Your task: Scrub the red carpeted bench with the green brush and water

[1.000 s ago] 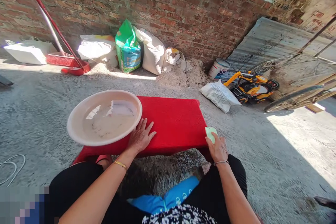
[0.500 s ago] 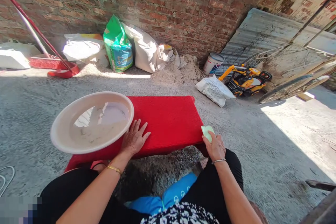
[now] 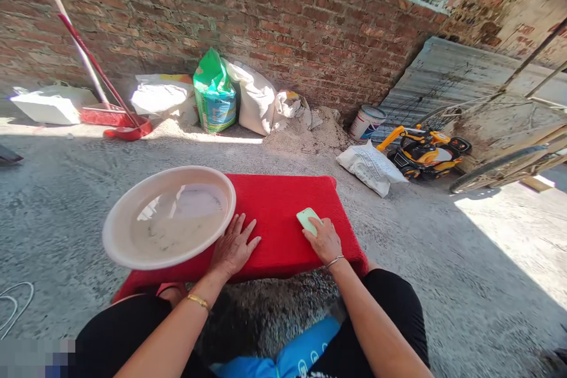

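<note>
A red cloth [image 3: 274, 201] lies spread over a low bench in front of my knees. Flat on its left part, fingers spread, rests my left hand [image 3: 234, 246], right beside the rim of a wide pale basin [image 3: 116, 242]. The basin holds slightly cloudy water and stands on the bench's left end. My right hand [image 3: 325, 241] is closed around a pale green block with rounded corners, which looks like a scrub brush [image 3: 306, 217]. It is down on the right half of the cloth; its underside is hidden.
Along the brick wall [image 3: 177, 18] stand a red dustpan [image 3: 133, 130], a green bag [image 3: 215, 94], white sacks [image 3: 257, 97] and a paint bucket [image 3: 367, 121]. A white bag [image 3: 370, 165] and a yellow toy digger [image 3: 425, 153] lie at right, near a cart wheel [image 3: 496, 168].
My right hand has carried the green brush left from the bench's right edge onto the cloth. My left hand stays flat beside the basin. The view has tilted up slightly.
</note>
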Motion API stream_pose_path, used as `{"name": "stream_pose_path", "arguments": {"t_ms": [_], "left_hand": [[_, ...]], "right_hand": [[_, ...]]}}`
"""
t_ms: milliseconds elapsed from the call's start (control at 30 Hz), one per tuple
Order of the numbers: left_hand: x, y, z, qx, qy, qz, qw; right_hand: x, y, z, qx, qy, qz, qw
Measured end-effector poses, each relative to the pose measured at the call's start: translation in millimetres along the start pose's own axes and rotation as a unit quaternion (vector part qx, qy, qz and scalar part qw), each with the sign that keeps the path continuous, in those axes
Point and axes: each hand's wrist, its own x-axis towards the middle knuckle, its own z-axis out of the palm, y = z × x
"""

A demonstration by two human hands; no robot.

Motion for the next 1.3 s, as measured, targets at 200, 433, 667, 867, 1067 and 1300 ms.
{"name": "stream_pose_path", "arguments": {"t_ms": [200,433,667,867,1067,1300], "left_hand": [[0.2,-0.9,1.5,-0.006,-0.002,-0.002,1.0],[-0.1,-0.3,-1.2,0.006,-0.007,-0.006,1.0],[-0.8,1.1,-2.5,0.006,-0.012,-0.007,1.0],[-1.7,1.9,-1.9,-0.02,-0.002,-0.012,1.0],[-1.8,-0.8,-0.3,-0.012,0.01,-0.007,1.0],[-1.0,-1.5,0.8,-0.001,0.01,0.0,1.0]], "right_hand": [[-0.1,84.6,-28.9,-0.005,0.071,0.2,0.977],[2.7,-48.4,5.8,0.044,0.015,-0.024,0.999],[20.9,-20.8,6.7,0.015,0.018,-0.006,1.0],[25.0,74.4,-25.3,-0.011,0.076,0.201,0.977],[22.4,-13.8,0.6,0.035,0.074,0.036,0.996],[42.8,-64.6,14.5,0.015,0.022,-0.044,0.999]]}}
